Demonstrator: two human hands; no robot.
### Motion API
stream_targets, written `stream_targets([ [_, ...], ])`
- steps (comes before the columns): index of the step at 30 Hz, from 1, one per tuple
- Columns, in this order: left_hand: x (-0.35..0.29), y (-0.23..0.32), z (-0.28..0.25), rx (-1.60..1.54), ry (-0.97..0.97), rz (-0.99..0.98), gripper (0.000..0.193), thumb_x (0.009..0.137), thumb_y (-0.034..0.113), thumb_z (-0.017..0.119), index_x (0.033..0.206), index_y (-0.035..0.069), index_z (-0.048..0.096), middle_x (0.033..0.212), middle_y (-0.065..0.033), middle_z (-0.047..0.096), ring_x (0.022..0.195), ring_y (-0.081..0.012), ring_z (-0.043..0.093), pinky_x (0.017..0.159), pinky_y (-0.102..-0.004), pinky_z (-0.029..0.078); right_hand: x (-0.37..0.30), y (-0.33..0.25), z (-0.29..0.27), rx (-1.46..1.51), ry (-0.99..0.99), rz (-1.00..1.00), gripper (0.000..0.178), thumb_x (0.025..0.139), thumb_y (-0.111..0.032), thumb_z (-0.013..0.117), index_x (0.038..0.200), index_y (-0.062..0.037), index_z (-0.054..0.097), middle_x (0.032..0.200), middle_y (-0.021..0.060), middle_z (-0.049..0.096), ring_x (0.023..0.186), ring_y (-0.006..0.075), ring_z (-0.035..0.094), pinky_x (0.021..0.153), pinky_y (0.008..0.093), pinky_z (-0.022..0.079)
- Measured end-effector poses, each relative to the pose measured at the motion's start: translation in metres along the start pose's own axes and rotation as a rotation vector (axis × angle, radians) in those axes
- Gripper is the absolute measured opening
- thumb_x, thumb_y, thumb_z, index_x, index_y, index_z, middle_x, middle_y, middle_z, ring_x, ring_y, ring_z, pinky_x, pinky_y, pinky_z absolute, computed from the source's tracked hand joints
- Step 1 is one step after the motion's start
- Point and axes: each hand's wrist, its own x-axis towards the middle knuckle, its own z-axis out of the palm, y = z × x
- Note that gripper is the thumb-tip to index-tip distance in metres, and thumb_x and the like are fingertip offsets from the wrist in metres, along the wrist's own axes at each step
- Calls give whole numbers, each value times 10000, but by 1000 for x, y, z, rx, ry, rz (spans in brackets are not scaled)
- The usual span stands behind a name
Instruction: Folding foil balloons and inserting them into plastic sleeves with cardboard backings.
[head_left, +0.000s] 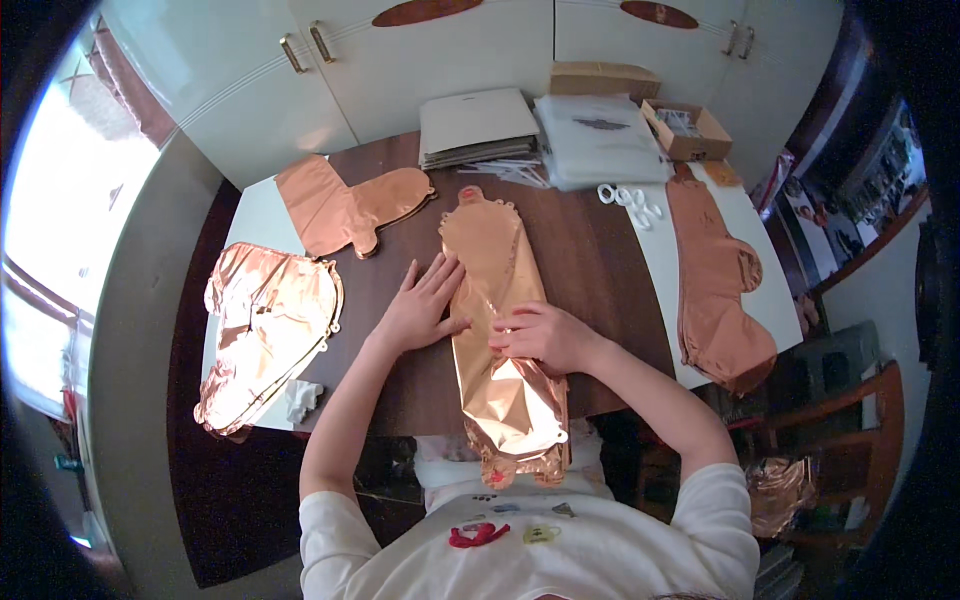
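A flat, uninflated rose-gold foil balloon (pixel 490 245) lies lengthwise in front of me, its lower end reaching past the table's near edge. My left hand (pixel 425 305) rests on its left edge, fingers stretched out flat. On the right side of its middle, my right hand (pixel 545 335) has its fingers bent and pressed together on the foil; the thumb is mostly hidden. Below that hand the foil is creased and shiny. Small tabs with holes line the balloon's rounded far end.
More flat foil balloons lie at left (pixel 270 320), far left (pixel 365 205) and right (pixel 715 290). White rings (pixel 630 203), plastic bags (pixel 600 140), a cardboard stack (pixel 480 125) and a small open box (pixel 688 130) sit at the back. A crumpled white piece (pixel 302 400) lies front left.
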Motion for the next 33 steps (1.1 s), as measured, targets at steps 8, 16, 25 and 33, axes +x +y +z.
stream_targets([
  [8, 5, 3, -5, 54, -30, -47, 924, 778, 664, 501, 1413, 31, 274, 1485, -138, 247, 1387, -262, 204, 1094, -542, 154, -2, 1, 4, -12, 21, -25, 184, 760, -153, 608, 928, -106, 663, 1104, -8, 648, 1111, 170, 569, 947, 386, 430],
  [16, 19, -24, -2, 92, -42, -76, 1094, 687, 783, 480, 1418, 4, 246, 1491, -142, 230, 1389, -291, 187, 1100, -549, 127, 4, -3, -6, 44, 34, -13, 231, 776, -129, 579, 985, -100, 674, 1004, 56, 669, 1022, 194, 610, 922, 359, 455],
  [25, 2, -10, -6, 159, -67, 96, 1019, 740, 724, 481, 1417, 1, 240, 1478, -160, 252, 1392, -309, 170, 1110, -526, 97, 2, -2, -2, 161, -6, 33, 190, 773, -105, 600, 938, -17, 639, 1119, 65, 634, 1119, 225, 562, 977, 387, 443],
  [33, -43, 27, -6, 47, -31, 185, 1033, 734, 755, 448, 1389, -25, 281, 1437, -200, 310, 1355, -307, 268, 1106, -493, 169, 1, 0, 2, 144, -46, 106, 216, 831, -90, 562, 1028, -14, 605, 1162, 79, 609, 1142, 226, 543, 1011, 389, 417],
])
